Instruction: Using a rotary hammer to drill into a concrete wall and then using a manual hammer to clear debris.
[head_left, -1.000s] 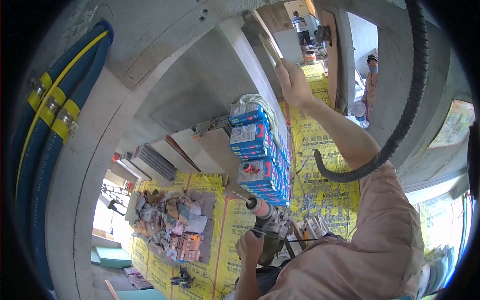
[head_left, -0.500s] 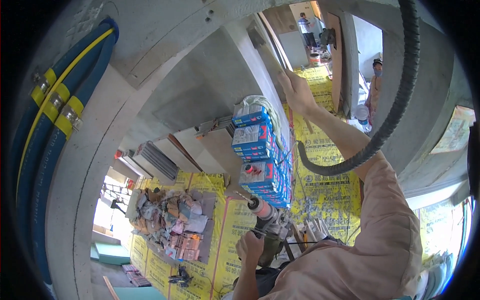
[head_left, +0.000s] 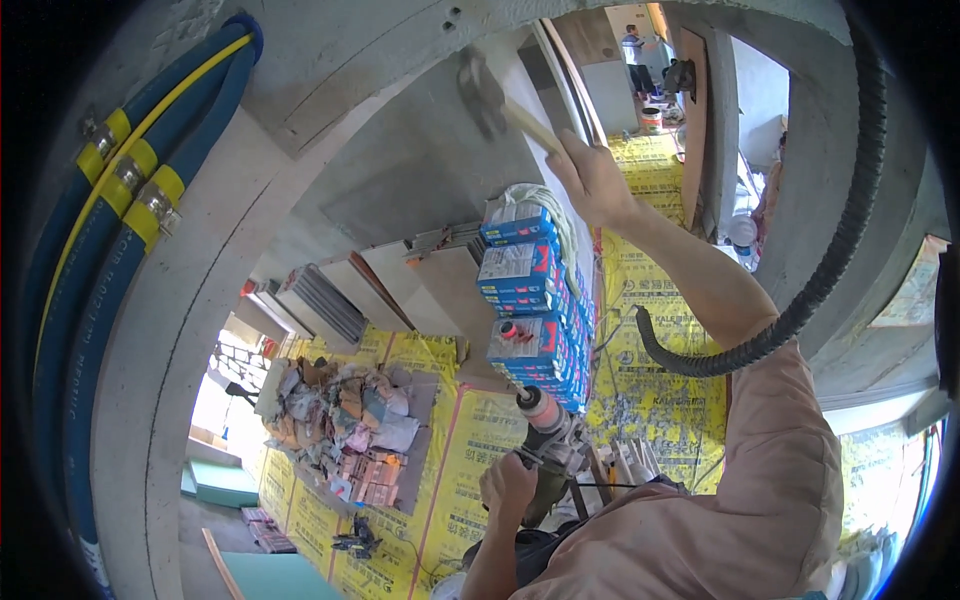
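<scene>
My right hand (head_left: 597, 185) is raised and closed around the pale wooden handle of a hammer (head_left: 532, 127). The hammer's head is smeared by motion, in front of the grey wall and below the concrete beam. Lower down, my left hand (head_left: 508, 487) grips a rotary hammer drill (head_left: 552, 440) close to my body. The drill has a reddish collar near its chuck and points up and away from me. Most of its body is hidden by my hand and clothing.
Blue hoses (head_left: 150, 160) with yellow-banded clamps run down the concrete at left. A black corrugated conduit (head_left: 800, 320) hangs at right. Below stand stacked blue boxes (head_left: 520, 275), leaning panels (head_left: 325, 305) and a debris pile (head_left: 340, 410) on yellow floor sheeting (head_left: 650, 330). A person (head_left: 636, 60) stands far off.
My right hand has swung the hammer leftward, tilting its handle further over. The drill stays in my left hand, its bit now appearing shorter. The whole view has shifted slightly.
</scene>
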